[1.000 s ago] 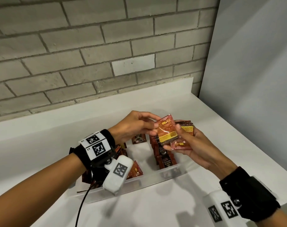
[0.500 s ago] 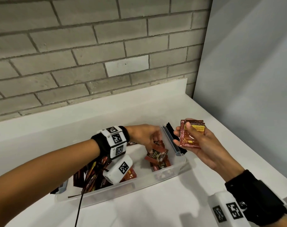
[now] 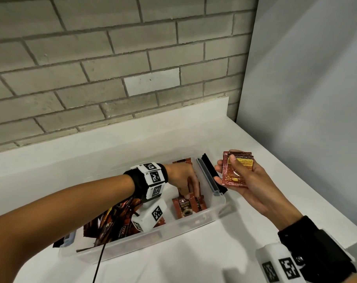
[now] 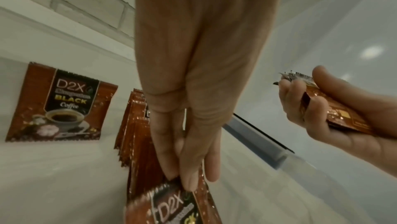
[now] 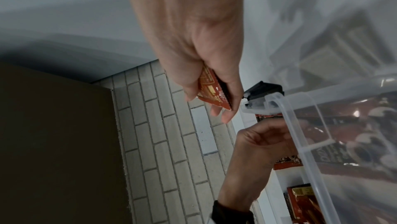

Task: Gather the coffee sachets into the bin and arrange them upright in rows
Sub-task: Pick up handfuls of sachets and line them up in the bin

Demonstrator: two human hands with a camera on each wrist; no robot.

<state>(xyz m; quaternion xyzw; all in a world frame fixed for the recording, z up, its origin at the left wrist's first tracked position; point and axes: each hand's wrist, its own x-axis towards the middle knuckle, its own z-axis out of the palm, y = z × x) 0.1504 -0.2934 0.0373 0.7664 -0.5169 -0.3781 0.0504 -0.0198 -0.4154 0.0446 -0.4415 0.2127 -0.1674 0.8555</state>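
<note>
Lowered into the clear bin [image 3: 218, 207], my left hand [image 3: 183, 178] is pinching a D2X sachet [image 4: 169, 205] squarely upright against the row [image 3: 190, 203], while my right hand [image 3: 247, 180] is clasping the spare stack [image 3: 237, 170].

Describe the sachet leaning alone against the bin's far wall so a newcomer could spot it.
Start at the clear plastic bin on the white counter. Inside, left of the upright row under the left hand, one sachet stands apart, its printed coffee-cup front fully visible while the row shows only edges.
</note>
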